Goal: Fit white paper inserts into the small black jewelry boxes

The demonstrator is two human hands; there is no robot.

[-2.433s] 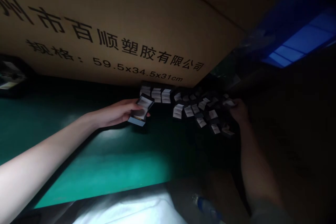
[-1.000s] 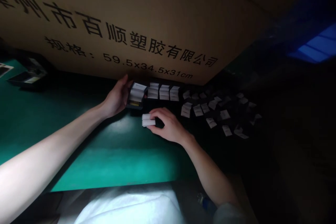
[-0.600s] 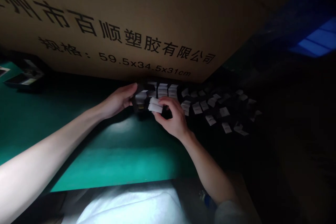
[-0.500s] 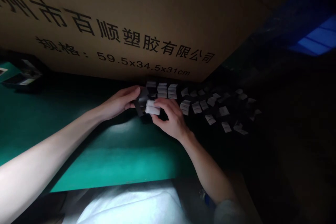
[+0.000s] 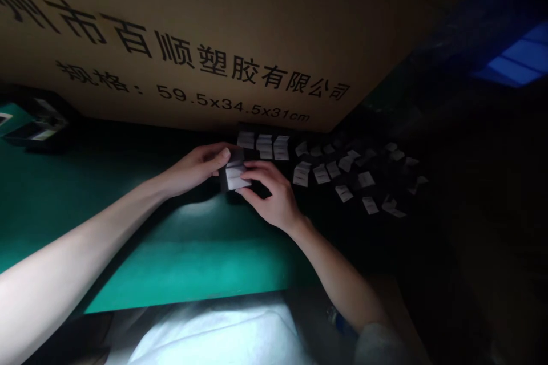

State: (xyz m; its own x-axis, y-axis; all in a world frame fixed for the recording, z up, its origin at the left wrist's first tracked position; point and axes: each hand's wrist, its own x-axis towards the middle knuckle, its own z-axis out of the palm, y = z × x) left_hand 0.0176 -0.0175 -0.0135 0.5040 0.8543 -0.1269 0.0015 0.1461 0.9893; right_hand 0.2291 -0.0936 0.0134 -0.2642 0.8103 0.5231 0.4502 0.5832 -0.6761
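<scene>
My left hand [image 5: 205,162] is closed on the left side of a small dark box [image 5: 223,179], its thumb on top. A folded white paper slip [image 5: 235,175] lies over the box's opening. With thumb and fingers, my right hand [image 5: 272,191] pinches the right end of that slip. Just behind my hands, several more white folded slips [image 5: 265,147] sit in a row on dark pieces too dim to make out.
Behind the hands stands a large cardboard carton [image 5: 192,23] with printed lettering. More white slips [image 5: 343,193] are scattered at right on the green tabletop [image 5: 192,274]. An open dark box [image 5: 40,125] lies at far left.
My right hand has moved left with the white slip, bringing it from the right edge of the dark box to over the box. My left hand has stayed nearly in place.
</scene>
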